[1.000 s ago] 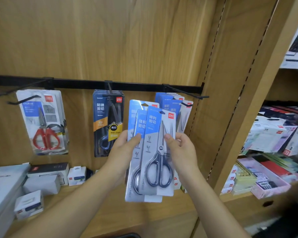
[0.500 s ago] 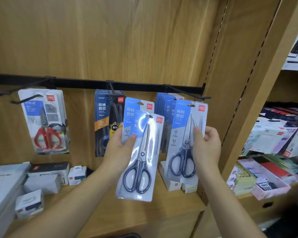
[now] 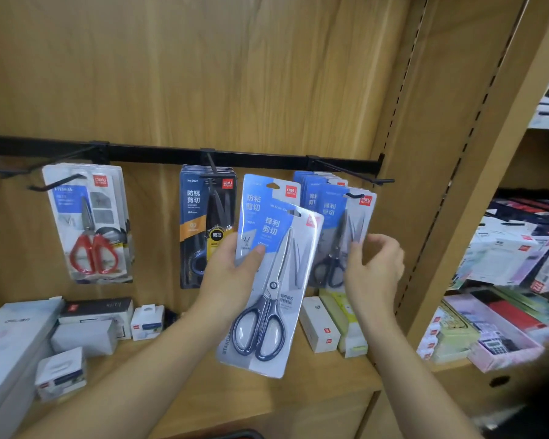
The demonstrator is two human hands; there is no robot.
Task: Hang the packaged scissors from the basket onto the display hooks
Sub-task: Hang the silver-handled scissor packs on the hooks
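Here the left hand [image 3: 232,274] grips two scissor packs [image 3: 276,280] near the view's centre; the right hand [image 3: 374,267], fingers loosely parted and clasping nothing, brushes the hung pack [image 3: 346,229] on the hook [image 3: 355,171] toward two o'clock (its hole looks threaded). For the next one, square the hole to the hook tip, then slide back.
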